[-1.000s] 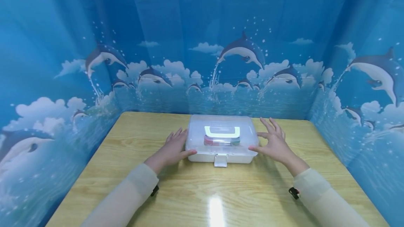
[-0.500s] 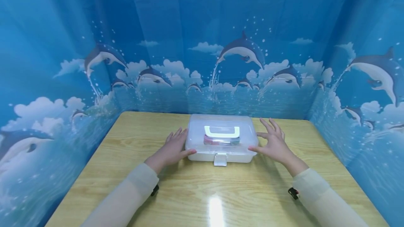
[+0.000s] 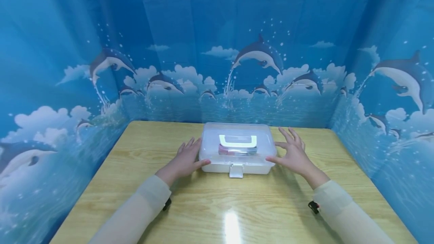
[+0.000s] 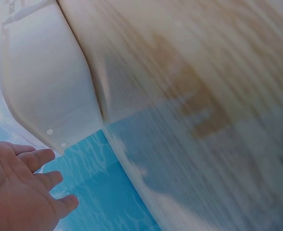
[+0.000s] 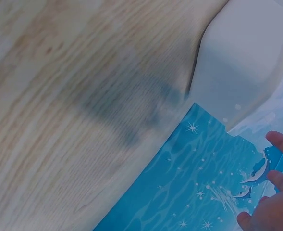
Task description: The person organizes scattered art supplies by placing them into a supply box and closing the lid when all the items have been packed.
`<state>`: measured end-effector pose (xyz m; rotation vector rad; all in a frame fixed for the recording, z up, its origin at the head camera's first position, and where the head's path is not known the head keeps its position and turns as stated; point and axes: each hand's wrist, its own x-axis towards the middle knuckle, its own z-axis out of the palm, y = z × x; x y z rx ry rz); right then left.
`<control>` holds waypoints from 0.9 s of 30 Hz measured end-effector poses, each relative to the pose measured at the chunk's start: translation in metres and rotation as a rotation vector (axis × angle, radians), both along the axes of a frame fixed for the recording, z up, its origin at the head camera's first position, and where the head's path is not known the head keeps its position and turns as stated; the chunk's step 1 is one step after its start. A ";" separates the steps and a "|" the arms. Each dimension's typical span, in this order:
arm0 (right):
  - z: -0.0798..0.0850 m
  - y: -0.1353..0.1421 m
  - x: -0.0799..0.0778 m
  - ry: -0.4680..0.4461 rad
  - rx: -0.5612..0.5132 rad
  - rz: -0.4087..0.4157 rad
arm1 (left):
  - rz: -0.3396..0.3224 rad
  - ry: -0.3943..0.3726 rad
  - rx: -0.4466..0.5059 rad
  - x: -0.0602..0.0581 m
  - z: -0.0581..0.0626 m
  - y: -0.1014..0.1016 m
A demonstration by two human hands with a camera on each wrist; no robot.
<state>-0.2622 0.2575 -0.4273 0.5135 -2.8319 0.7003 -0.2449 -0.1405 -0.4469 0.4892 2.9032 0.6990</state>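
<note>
A plastic storage box [image 3: 257, 169] with a white base stands at the back middle of the table, under a clear lid [image 3: 211, 142]. On the lid lies a white handle [image 3: 238, 145], and coloured items [image 3: 224, 150] show dimly beneath it. The front latch [image 3: 236, 171] sticks outward. My left hand [image 3: 185, 161] is at the box's left side, thumb at the front left corner of the lid. At the right side, my right hand [image 3: 294, 156] has its thumb at the front right corner and its other fingers spread. Both wrist views show straight fingers beside the box's ends.
The wooden table [image 3: 264, 206] has its far edge close behind the box. A blue curtain [image 3: 183, 22] printed with dolphins encloses the back and both sides. A bright light reflection lies on the table's near middle.
</note>
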 end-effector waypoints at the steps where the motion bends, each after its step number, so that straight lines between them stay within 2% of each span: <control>1: 0.000 0.000 0.000 0.000 0.000 -0.001 | -0.003 0.003 0.002 0.000 -0.001 0.000; 7: -0.001 0.000 0.002 0.004 0.009 -0.005 | -0.012 0.010 0.005 0.002 -0.004 0.001; 12: -0.001 0.000 0.003 0.016 0.005 -0.004 | -0.003 0.016 -0.001 0.003 0.001 0.003; 19: 0.001 -0.001 0.003 0.015 0.005 -0.004 | 0.006 0.099 -0.029 0.003 0.014 0.007; 27: 0.001 0.000 0.002 0.006 0.003 -0.003 | 0.013 0.185 -0.076 -0.001 0.023 0.016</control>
